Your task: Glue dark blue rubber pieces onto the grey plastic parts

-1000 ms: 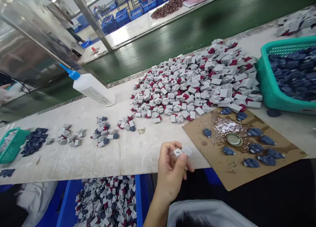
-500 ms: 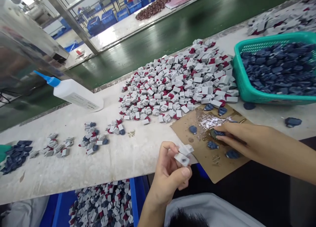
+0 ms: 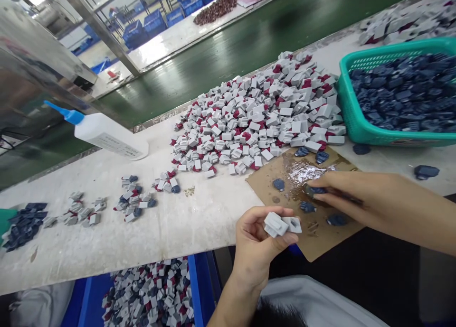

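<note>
My left hand [image 3: 258, 241] is closed around a light grey plastic part [image 3: 281, 225] with a square hole in one end, just off the table's front edge. To the right, my right hand [image 3: 335, 189] pinches a dark blue piece [image 3: 314, 190] over a wet, shiny patch on a brown cardboard sheet [image 3: 320, 244]. Several more dark blue pieces lie around it on the sheet, one of them [image 3: 337, 219] near its lower right side. Behind the sheet rises a big heap of grey and dark red parts [image 3: 245, 118].
A green basket [image 3: 395, 137] of dark blue pieces stands at right. On the left are a white glue bottle [image 3: 110, 137], small part clusters [image 3: 135, 199] and a dark blue pile [image 3: 26, 222]. Below is a blue bin [image 3: 195, 289] of parts; a green belt [image 3: 171, 85] runs behind.
My left hand has moved to the right, closer to the cardboard, and the grey part has turned in its fingers. My right hand stays at the wet patch with the dark blue piece.
</note>
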Available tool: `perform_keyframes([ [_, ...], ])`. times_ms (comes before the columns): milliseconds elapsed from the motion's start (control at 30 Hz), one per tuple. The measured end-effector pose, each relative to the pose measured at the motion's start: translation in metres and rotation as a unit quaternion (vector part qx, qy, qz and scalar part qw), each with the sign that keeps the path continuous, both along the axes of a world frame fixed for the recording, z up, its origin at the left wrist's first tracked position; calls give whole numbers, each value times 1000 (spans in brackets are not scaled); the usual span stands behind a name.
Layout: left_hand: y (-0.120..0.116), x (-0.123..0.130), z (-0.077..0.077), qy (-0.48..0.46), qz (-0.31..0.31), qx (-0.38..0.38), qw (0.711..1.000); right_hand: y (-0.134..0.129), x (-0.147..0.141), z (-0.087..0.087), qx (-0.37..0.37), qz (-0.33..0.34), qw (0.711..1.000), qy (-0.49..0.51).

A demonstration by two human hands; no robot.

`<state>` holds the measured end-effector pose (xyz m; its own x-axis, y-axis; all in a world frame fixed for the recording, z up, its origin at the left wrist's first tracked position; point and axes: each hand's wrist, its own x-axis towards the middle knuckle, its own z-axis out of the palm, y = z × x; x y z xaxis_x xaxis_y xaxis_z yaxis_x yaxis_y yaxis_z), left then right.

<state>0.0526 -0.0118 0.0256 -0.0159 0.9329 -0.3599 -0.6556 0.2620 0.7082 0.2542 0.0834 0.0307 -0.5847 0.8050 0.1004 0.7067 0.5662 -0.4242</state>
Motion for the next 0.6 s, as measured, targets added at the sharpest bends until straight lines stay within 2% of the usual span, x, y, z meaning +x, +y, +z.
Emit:
perform_keyframes([
  [67,-1,3,2,15,26,9,999,-5,-1,10,-45,18,995,90],
  [133,-1,5,3,32,41,17,998,-15,-6,21,-89,4,983,159],
  [233,0,7,4,64,51,46,996,-33,-20,36,-144,-38,966,212],
  [300,0,6,4,82,47,78,992,-42,-28,42,-171,-38,959,225],
  [500,-3,5,3,118,38,95,988,-44,-31,40,-192,-17,956,221],
  [600,-4,4,2,111,37,104,988,-40,-26,36,-180,13,964,193],
])
